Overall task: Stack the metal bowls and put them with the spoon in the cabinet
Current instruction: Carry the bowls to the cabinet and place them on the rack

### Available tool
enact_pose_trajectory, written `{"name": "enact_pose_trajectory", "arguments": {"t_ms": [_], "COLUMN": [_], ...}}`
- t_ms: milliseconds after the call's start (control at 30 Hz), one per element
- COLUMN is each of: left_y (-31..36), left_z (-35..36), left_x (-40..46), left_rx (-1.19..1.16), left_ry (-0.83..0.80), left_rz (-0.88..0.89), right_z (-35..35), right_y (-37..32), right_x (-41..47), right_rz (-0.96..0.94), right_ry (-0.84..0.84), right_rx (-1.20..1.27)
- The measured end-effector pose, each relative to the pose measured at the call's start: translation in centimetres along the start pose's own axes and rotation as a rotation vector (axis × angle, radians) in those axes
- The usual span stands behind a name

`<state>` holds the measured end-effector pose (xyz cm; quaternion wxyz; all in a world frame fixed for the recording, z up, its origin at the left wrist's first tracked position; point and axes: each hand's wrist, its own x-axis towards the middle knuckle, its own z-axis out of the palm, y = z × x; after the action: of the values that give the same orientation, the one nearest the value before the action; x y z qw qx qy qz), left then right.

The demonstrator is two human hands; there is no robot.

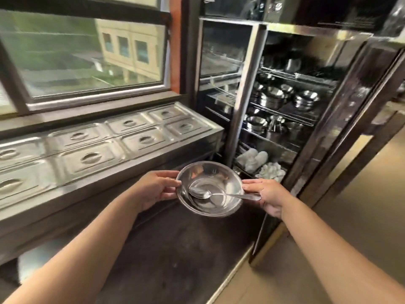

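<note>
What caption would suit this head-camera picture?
Both hands, left and right, carry stacked metal bowls with a spoon inside toward the open cabinet.

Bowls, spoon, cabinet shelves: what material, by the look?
Stacked bowls: polished metal, likely stainless steel, with mirror-like reflections. Spoon: same shiny silver metal, bright glints along the handle. Cabinet shelves: thin bright wire racks, probably chromed or stainless; blur leaves that open.
</note>
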<state>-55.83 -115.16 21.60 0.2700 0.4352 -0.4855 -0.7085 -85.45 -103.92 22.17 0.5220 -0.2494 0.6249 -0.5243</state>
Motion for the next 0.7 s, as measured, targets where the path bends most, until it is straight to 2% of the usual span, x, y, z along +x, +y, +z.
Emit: {"name": "enact_pose_trajectory", "arguments": {"t_ms": [133, 267, 500, 700], "left_y": [4.8, 9.5, 15.0, 16.5], "left_z": [1.4, 3.2, 6.8, 9.3], "left_x": [9.5, 16.4, 27.2, 35.3], "left_rx": [0.073, 0.09, 0.142, 0.141], "left_ry": [-0.133, -0.219, -0.283, -0.293], "left_rz": [0.025, 0.066, 0.044, 0.023], "right_z": [-1.7, -2.9, -5.3, -8.1], "right_y": [-4.3, -8.9, -13.8, -15.6], "right_x": [4.7, 8.7, 15.2, 22.4], "right_rz": [-0.025, -0.092, -0.105, -0.064], "right_ry": [0.166, 0.257, 0.364, 0.384], "right_rx": [0.047, 0.053, 0.113, 0.19]}}
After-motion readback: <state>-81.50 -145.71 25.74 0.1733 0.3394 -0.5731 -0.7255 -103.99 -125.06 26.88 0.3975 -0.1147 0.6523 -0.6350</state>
